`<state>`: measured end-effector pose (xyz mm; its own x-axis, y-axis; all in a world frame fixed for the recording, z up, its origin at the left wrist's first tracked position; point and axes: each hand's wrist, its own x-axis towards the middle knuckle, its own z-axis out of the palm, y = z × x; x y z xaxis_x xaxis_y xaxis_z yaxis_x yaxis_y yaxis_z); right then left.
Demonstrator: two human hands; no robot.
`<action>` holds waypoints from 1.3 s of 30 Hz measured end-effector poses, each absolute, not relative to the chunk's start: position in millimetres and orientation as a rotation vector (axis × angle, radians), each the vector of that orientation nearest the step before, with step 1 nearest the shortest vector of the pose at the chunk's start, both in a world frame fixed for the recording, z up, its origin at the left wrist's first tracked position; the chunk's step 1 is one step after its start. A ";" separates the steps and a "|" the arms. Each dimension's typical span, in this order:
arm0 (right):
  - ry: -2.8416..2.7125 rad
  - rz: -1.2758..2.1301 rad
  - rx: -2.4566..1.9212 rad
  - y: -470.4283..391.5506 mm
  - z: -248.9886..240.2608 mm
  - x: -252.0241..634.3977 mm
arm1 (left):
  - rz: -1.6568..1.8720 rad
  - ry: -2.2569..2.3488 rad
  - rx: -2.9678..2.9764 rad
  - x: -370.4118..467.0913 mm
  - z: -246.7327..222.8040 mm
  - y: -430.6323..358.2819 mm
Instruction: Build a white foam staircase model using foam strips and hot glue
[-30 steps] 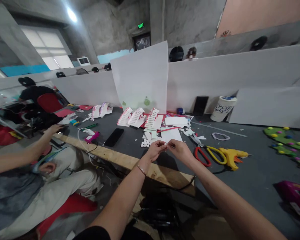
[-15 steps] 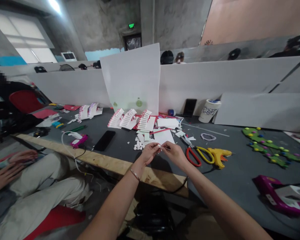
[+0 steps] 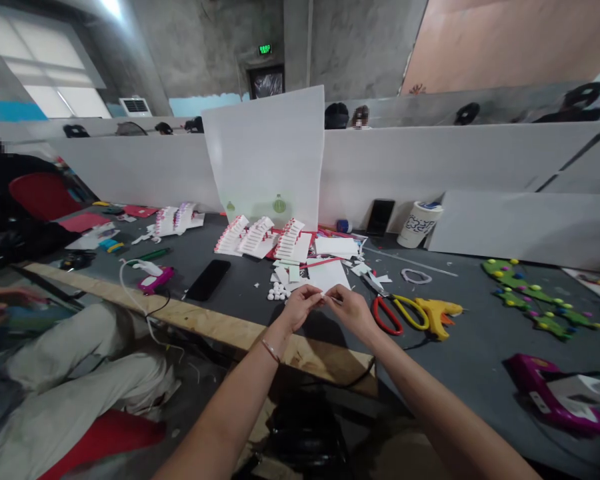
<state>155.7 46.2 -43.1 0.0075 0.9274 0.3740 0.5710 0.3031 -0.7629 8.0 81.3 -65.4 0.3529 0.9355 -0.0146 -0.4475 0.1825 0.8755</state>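
Note:
My left hand (image 3: pixel 301 308) and my right hand (image 3: pixel 351 309) meet fingertip to fingertip above the table's front edge. Both pinch a tiny white piece (image 3: pixel 323 295), mostly covered by the fingers; whether it is paper or something softer I cannot make out. Just left of my hands sits a cluster of small white balls (image 3: pixel 278 292). Beyond the fingers lies a white sheet (image 3: pixel 330 273) with a red strip across its upper edge and paper scraps around it. Scissors (image 3: pixel 399 312) with red and yellow handles rest to the right of my right hand.
A yellow glue gun (image 3: pixel 437 317) lies beside the scissors. Fanned white pieces with red tips (image 3: pixel 291 241) stand before an upright white board (image 3: pixel 265 153). A black phone (image 3: pixel 209 280) is at left, a paper cup (image 3: pixel 420 223) at back right. Another person's legs (image 3: pixel 90 373) are at left.
My hands stay pinched together in nearly the same spot, with a slight shift of the fingers. At the left, the seated person's hands have changed position. My view has turned slightly.

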 end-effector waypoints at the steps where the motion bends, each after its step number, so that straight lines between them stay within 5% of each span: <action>1: -1.670 0.498 -1.378 46.1 -43.1 155.5 | 1.084 0.661 0.930 8.4 -65.8 81.4; 29: -1.717 0.781 -1.191 49.2 -40.7 168.7 | 1.048 0.649 0.968 6.3 -64.3 79.5; 39: -1.798 0.562 -1.265 47.1 -41.7 169.5 | 1.068 0.690 1.020 10.6 -66.3 76.9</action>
<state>169.5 47.1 -41.7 -0.1324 0.9155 0.3799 0.5363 0.3885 -0.7493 10.6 76.9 -66.3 0.3556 0.9346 0.0116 -0.3729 0.1305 0.9187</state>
